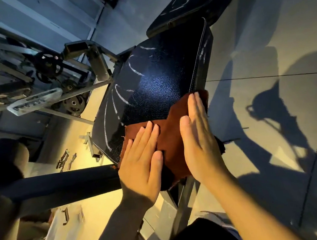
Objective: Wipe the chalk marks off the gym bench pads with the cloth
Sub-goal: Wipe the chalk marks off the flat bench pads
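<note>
While both hands lie flat with straight fingers, the left hand (141, 157) and the right hand (199, 141) press a brown cloth (169, 138) onto the near end of the dark seat pad (156, 78). White chalk marks (122, 96) curve along the pad's left side. Past it, a second pad (197, 3) has chalk too and is cut off at the top. Weight plates (73, 103) sit by a metal frame (99, 62) on the left. Small tools (65, 159) lie on the floor (261, 34), too small to tell apart.

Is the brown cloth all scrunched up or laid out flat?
Laid out flat. The cloth lies spread on the seat pad, with the left hand and right hand pressing it, fingers straight.
</note>
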A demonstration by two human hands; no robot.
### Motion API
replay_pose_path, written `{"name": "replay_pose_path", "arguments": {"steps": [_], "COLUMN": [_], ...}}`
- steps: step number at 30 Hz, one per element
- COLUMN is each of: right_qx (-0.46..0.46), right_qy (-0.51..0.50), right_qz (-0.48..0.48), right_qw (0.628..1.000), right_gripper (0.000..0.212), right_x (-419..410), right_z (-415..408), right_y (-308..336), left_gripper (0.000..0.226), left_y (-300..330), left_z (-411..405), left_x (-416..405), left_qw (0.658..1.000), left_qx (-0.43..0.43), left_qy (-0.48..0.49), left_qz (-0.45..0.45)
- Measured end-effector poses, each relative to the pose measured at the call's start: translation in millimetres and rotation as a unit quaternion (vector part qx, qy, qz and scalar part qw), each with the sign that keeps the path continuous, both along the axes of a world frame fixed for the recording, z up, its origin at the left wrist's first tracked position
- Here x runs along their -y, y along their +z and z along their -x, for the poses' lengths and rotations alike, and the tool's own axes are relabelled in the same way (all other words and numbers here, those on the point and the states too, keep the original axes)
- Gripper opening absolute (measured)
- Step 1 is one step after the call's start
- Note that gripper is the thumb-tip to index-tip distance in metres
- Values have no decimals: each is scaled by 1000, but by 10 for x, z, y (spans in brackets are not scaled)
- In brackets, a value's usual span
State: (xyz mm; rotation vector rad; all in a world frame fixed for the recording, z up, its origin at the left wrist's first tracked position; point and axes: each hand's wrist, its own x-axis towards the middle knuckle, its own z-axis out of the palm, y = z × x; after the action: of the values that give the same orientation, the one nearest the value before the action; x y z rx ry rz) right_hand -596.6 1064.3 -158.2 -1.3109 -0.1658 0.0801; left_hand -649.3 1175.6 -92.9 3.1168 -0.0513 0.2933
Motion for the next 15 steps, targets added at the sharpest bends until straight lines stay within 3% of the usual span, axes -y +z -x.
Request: {"name": "replay_pose_path", "arguments": {"steps": [4,7,9,15], "right_qx": [19,63,41,34], "right_qy": [7,-31,-28,-29], "right_qz": [-22,16,3,-43], "right_qw": [1000,997,999,998], "right_gripper": [58,53,51,59], "right_x": [88,-71,-101,91], "right_z": [71,533,585,-310], "right_y": [-79,-206,-220,-71], "left_gripper": [53,54,54,55], "left_y": [2,2,6,35], "left_z": [-18,-26,-38,-99], "left_x": [-11,-28,-14,155], "left_qw": [1000,1000,1000,999], "left_qx": [-11,-21,-25,-32], "left_qy": [-8,-23,-18,16], "left_qz": [-2,-5,-1,9]}}
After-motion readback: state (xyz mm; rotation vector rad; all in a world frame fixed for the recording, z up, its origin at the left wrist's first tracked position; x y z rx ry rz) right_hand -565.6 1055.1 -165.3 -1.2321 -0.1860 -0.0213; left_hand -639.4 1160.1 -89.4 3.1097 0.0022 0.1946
